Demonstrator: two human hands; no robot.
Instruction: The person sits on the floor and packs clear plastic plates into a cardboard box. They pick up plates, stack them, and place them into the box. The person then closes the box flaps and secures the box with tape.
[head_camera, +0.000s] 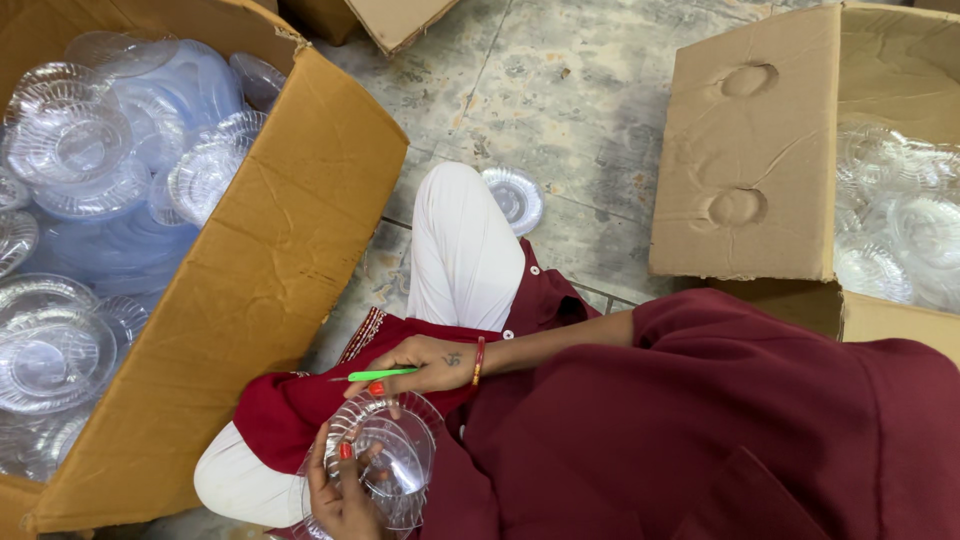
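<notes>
Holding a short stack of clear plastic bowls (385, 465) over your lap, your left hand (340, 495) curls around its lower rim, fingers pressed on the fluted edge. They look thin, light, slippery and easily cracked, so grip the rim, not the centre. Your right hand (425, 365) pinches a green tool (378, 375) just above. Cardboard boxes (270, 300) of bowls flank you.

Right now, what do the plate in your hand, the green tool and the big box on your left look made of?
Plate: thin clear plastic, glossy; see-through, with ribbed rim glints. Green tool in the right hand: handle looks like matte plastic; its tip is too small to tell. Box: brown corrugated cardboard, dull, creased and torn along the edge.
</notes>
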